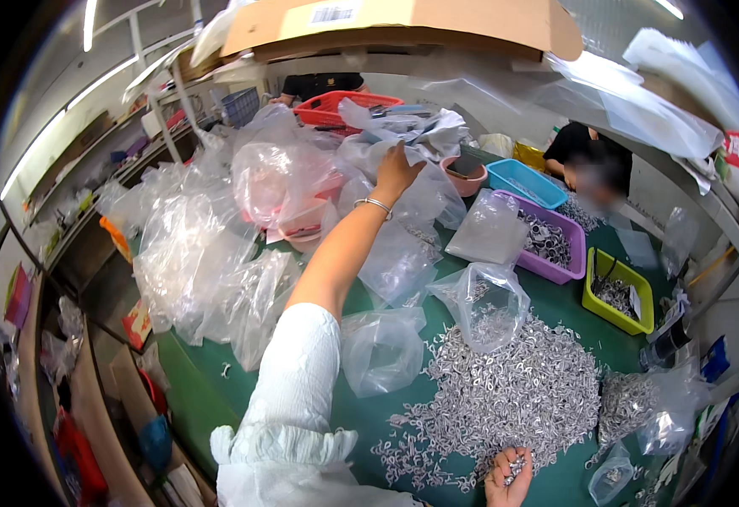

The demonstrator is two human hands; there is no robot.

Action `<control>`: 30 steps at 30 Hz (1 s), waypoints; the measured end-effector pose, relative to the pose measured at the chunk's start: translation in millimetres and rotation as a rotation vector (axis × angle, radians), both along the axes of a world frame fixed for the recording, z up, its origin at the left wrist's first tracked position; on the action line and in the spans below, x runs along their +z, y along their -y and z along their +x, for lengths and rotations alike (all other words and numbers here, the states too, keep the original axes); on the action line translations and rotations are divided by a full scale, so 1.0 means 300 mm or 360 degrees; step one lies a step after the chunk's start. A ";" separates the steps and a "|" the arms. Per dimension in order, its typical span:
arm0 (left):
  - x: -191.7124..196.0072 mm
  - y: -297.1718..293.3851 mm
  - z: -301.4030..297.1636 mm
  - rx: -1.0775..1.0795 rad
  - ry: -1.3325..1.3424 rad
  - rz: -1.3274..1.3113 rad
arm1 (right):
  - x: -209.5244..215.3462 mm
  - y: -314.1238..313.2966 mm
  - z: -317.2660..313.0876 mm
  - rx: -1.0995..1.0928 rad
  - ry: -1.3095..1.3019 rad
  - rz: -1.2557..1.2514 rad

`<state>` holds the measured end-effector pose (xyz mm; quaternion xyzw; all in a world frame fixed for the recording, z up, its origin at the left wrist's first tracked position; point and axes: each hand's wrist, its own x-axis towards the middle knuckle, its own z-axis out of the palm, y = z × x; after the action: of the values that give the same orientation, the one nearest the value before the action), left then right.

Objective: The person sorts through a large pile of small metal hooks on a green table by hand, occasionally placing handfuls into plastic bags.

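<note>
Left hand (396, 171) stretched to the table's far side, fingers curled on a clear plastic bag (424, 190) — right hand (509, 477) at the near edge, cupping small silver metal parts (517, 466) beside the big pile (513, 389).

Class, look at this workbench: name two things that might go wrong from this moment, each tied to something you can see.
The left hand reaches far across into the heap of clear plastic bags; pulling one might drag others off the green table. The right hand cups small metal pieces near the table's edge, so some could spill to the floor.
</note>
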<state>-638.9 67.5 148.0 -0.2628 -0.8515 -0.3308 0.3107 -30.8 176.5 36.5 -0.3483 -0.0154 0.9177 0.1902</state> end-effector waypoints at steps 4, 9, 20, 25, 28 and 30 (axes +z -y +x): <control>-0.041 -0.075 -0.061 0.0117 -0.0321 -0.0812 | 0.048 0.009 -0.035 -0.0029 -0.0109 0.0016; -0.079 -0.146 -0.096 -0.0058 0.0072 -0.1107 | 0.029 0.006 -0.042 -0.0023 -0.0100 0.0035; -0.109 -0.207 -0.092 0.0323 -0.0134 -0.0958 | -0.010 -0.014 -0.036 0.0034 -0.0074 -0.0019; -0.017 -0.143 -0.109 0.0340 -0.0531 -0.0236 | -0.014 -0.006 -0.029 0.0086 -0.0092 0.0074; 0.065 -0.069 -0.089 0.0214 -0.0784 0.0022 | 0.014 0.003 -0.037 0.0073 -0.0037 0.0091; 0.121 -0.022 -0.054 0.0126 -0.0969 0.0142 | 0.015 0.009 -0.033 0.0092 -0.0058 0.0132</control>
<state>-655.0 74.0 184.3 -0.3026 -0.7135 -0.2614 0.5754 -40.7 173.9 41.0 -0.3228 -0.0599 0.9276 0.1781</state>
